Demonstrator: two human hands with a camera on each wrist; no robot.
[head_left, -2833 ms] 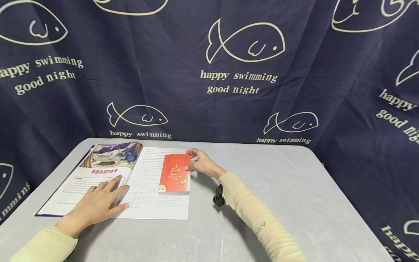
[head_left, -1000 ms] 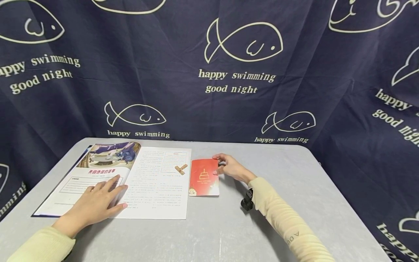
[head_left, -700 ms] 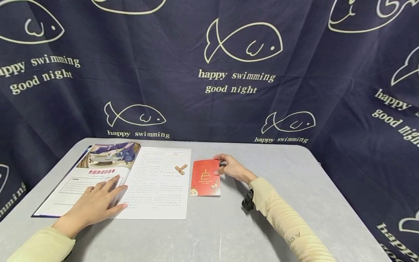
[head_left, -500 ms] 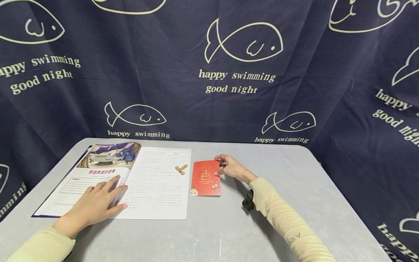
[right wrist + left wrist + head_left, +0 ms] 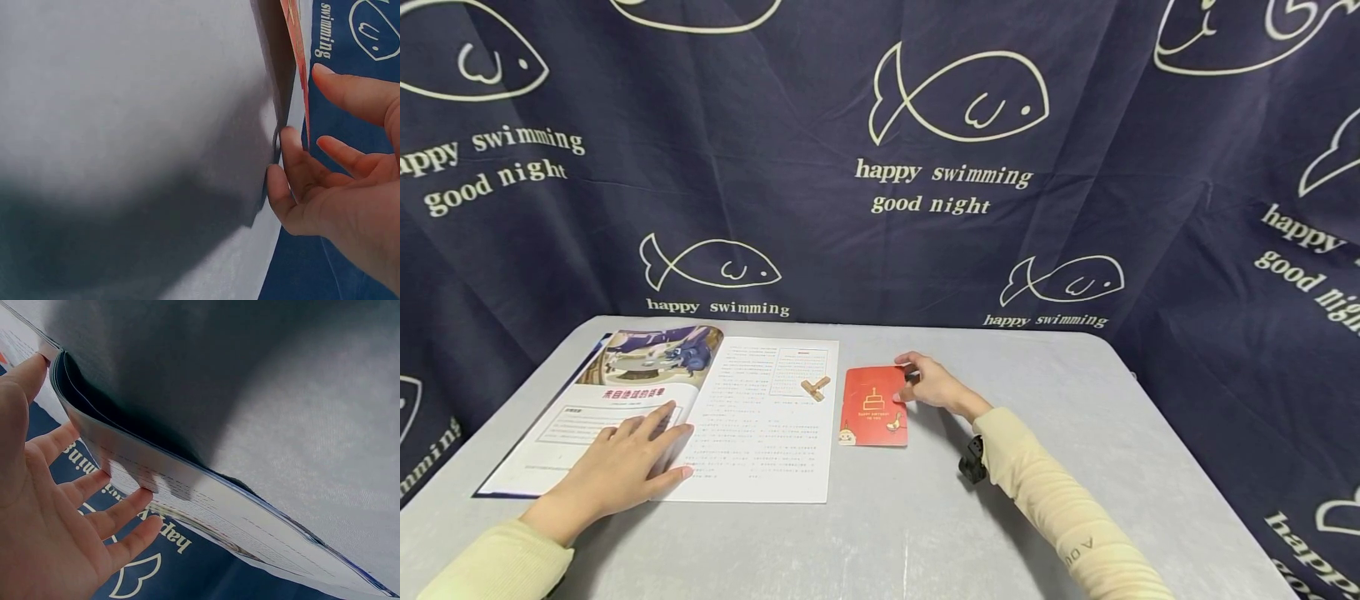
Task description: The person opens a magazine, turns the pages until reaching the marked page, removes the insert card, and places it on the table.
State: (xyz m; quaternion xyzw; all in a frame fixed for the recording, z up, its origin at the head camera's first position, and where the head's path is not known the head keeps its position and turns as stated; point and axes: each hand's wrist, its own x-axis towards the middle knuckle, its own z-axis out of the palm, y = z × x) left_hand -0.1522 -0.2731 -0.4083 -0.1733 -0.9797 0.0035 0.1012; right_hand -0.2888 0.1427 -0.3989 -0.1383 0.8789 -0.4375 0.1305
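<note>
My left hand (image 5: 617, 462) lies on the left page of an open illustrated book (image 5: 790, 467), fingers spread. In the left wrist view, the fingertips (image 5: 147, 495) touch the curved page beside the fold. To the right of the book is a red birthday card (image 5: 868, 421) with a gold cake outline. My right hand (image 5: 936, 387) holds this card by its upper right edge, thumb and fingers at the rim. The right wrist view shows the card (image 5: 296, 31) edge-on, thumb on one side and some fingertips (image 5: 289, 134) on the other.
The grey table (image 5: 880, 533) carries the book on its left side. A dark blue curtain (image 5: 820, 208) with fish prints hangs behind and at both sides. A black wrist camera (image 5: 972, 460) hangs under the right sleeve (image 5: 1052, 500).
My right hand has moved the birthday card off the book's right page, rightward onto the table side, then slightly farther right and away. The uncovered page shows a brown picture. My left hand stays put.
</note>
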